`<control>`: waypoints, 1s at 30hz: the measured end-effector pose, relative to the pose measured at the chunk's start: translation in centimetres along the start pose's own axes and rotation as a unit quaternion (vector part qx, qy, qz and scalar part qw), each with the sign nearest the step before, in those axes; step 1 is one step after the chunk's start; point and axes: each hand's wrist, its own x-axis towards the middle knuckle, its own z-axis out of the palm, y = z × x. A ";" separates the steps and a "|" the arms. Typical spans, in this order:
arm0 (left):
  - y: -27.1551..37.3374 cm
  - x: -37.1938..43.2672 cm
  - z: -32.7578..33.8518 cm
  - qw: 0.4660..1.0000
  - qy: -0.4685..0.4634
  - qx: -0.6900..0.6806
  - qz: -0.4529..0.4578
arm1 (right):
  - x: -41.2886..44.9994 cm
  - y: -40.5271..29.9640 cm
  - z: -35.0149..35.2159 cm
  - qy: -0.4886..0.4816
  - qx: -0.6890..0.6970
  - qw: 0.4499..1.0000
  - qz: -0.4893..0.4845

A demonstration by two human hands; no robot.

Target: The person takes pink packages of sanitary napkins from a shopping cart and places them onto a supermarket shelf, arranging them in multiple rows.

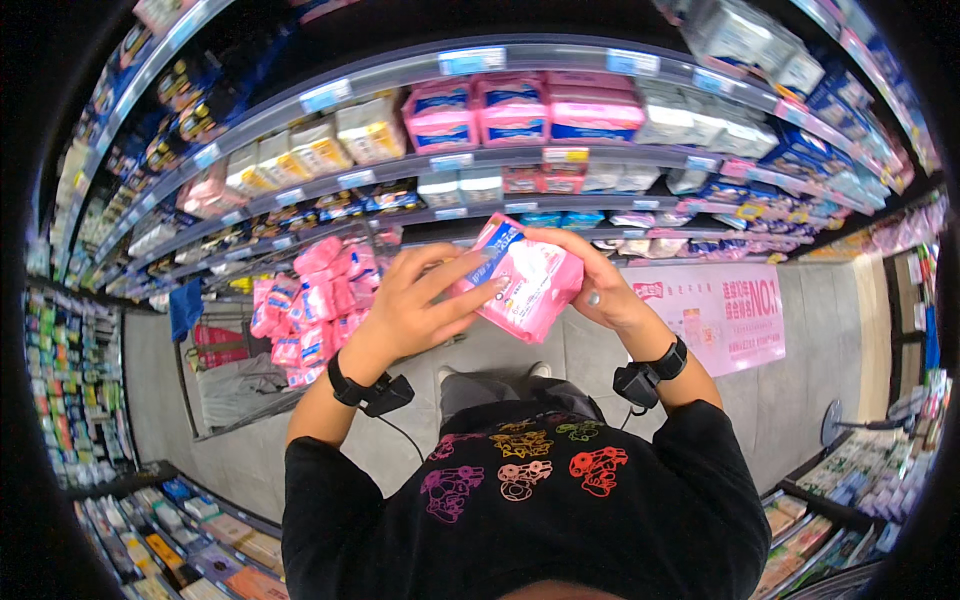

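A pink soft-plastic package (pixel 536 289) with a blue band, probably sanitary pads, is held tilted before my chest. It bears printing. My right hand (pixel 604 289) grips its right side, with fingers along the upper edge and the thumb low at the side. Over the left part of its front lie the spread fingers of my left hand (pixel 416 300), touching it. Past the package, larger pink-and-blue packs (pixel 514 112) stand in a row on a store shelf (pixel 547 56). Many similar pink packages (pixel 319 300) are heaped to the left of my left hand.
The heap rests in a metal-framed cart (pixel 182 386) with grey cloth (pixel 247 386) in it and a blue cloth (pixel 185 300) at its corner. A pink printed floor sheet (pixel 712 319) lies right. Stocked shelves (pixel 79 390) surround the aisle. A round stand base (pixel 831 422) is at right.
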 end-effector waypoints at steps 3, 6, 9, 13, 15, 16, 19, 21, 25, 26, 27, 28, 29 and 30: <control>0.8 3.4 1.6 0.992 0.025 0.057 0.111 | -2.9 -2.0 -1.8 0.030 -0.014 0.999 -0.038; 1.5 5.9 3.1 0.982 0.068 0.067 0.165 | -4.4 -3.8 -3.2 0.066 -0.080 0.991 -0.088; 1.2 8.6 3.8 0.968 0.112 0.081 0.209 | -4.7 -5.5 -3.7 0.091 -0.138 0.977 -0.131; 0.3 11.4 4.2 0.974 0.134 0.091 0.158 | -3.6 -8.5 -4.2 0.120 -0.086 0.984 -0.099; -0.6 13.2 4.7 0.972 0.145 0.099 0.158 | -2.5 -9.7 -5.1 0.152 -0.098 0.976 -0.121; -1.2 14.3 4.9 0.969 0.157 0.114 0.154 | -1.8 -10.3 -6.1 0.163 -0.124 0.971 -0.124; -3.4 18.1 5.3 0.971 0.169 0.106 0.132 | 1.5 -13.3 -8.6 0.205 -0.218 0.944 -0.137; -5.2 20.6 5.1 0.986 0.134 0.044 0.092 | 4.5 -15.6 -10.2 0.221 -0.262 0.926 -0.155; -9.5 25.0 6.3 0.973 0.092 -0.200 -0.062 | 11.2 -18.4 -15.9 0.262 -0.303 0.900 -0.169; -10.8 26.1 6.6 0.962 0.068 -0.249 -0.092 | 13.0 -19.0 -16.9 0.253 -0.311 0.901 -0.165; -12.1 27.3 7.0 0.945 0.042 -0.299 -0.123 | 14.7 -19.4 -18.2 0.245 -0.318 0.902 -0.159; -13.7 28.3 7.5 0.944 0.037 -0.302 -0.125 | 16.5 -19.9 -19.2 0.259 -0.348 0.888 -0.152; -15.0 29.3 8.0 0.937 0.032 -0.314 -0.150 | 18.1 -20.2 -20.3 0.273 -0.377 0.873 -0.146; -17.1 30.5 9.0 0.931 0.031 -0.332 -0.150 | 19.7 -20.7 -21.7 0.258 -0.394 0.873 -0.126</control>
